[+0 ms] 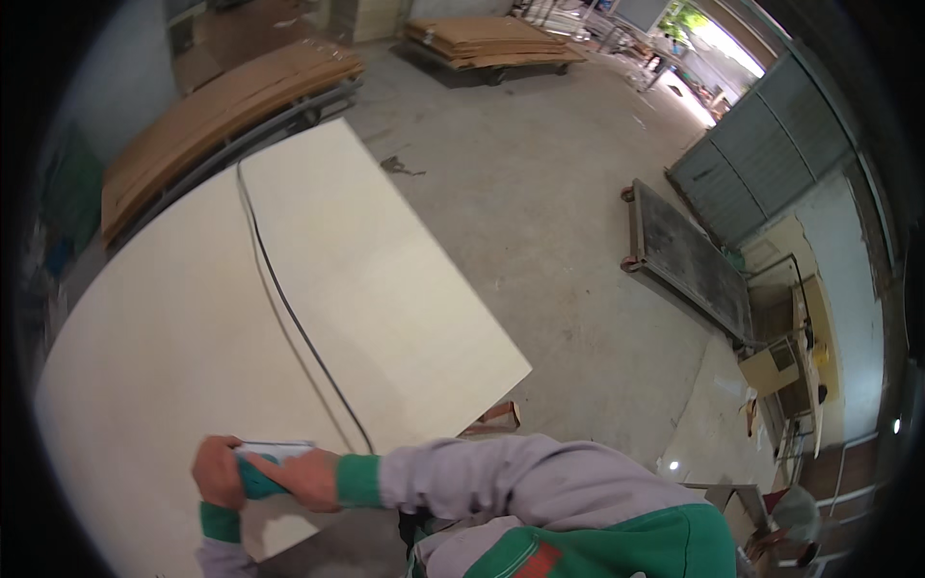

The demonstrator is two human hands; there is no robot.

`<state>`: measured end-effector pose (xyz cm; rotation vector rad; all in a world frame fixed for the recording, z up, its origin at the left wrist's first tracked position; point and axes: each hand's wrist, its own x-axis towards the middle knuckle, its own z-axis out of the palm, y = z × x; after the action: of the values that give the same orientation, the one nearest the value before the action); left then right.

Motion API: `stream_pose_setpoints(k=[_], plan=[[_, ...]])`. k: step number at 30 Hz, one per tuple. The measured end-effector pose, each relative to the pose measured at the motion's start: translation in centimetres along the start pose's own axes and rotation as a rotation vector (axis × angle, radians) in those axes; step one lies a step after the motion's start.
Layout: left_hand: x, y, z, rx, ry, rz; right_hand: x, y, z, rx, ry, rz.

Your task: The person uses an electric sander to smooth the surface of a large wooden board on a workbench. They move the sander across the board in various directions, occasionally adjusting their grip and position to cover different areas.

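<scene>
A large pale board (193, 318) lies flat in front of me. At its near edge my left hand (220, 472) is closed around the left end of a small teal hand tool (258, 479) with a pale, flat strip along its far side. My right hand (310, 480) grips the same tool from the right, a finger stretched over its top. Both hands cover much of it, so its exact kind is unclear. A black cable (289, 302) runs across the board from the far edge to beside my right cuff; its end is hidden by my sleeve.
Brown sheets (231, 120) are stacked on a cart beyond the board's far left side. Another sheet stack (487, 40) sits on a wheeled cart farther back. A dark wheeled platform (689, 260) stands tipped on its side at right, near a grey metal door (766, 149).
</scene>
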<state>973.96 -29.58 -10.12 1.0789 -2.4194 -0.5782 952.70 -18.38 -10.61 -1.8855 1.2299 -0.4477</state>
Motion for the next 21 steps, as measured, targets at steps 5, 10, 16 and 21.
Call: stream_pose_setpoints(k=[5, 10, 16, 21], plan=[[7.0, 14.6, 9.2, -0.202, -0.068, -0.026, -14.2, 6.8, -6.5, 0.103, 0.197, 0.11], [13.6, 23.5, 17.2, -0.336, -0.147, 0.175, -23.5, 10.1, -9.9, 0.078, 0.257, 0.514], [18.1, 28.9, 22.9, -0.233, -0.315, 0.201, -28.2, 12.0, -14.6, -0.043, 0.324, 0.776], [18.4, 24.0, 19.6, -0.175, -0.33, 0.092, -22.1, 10.2, -16.4, 0.004, 0.258, 0.674]])
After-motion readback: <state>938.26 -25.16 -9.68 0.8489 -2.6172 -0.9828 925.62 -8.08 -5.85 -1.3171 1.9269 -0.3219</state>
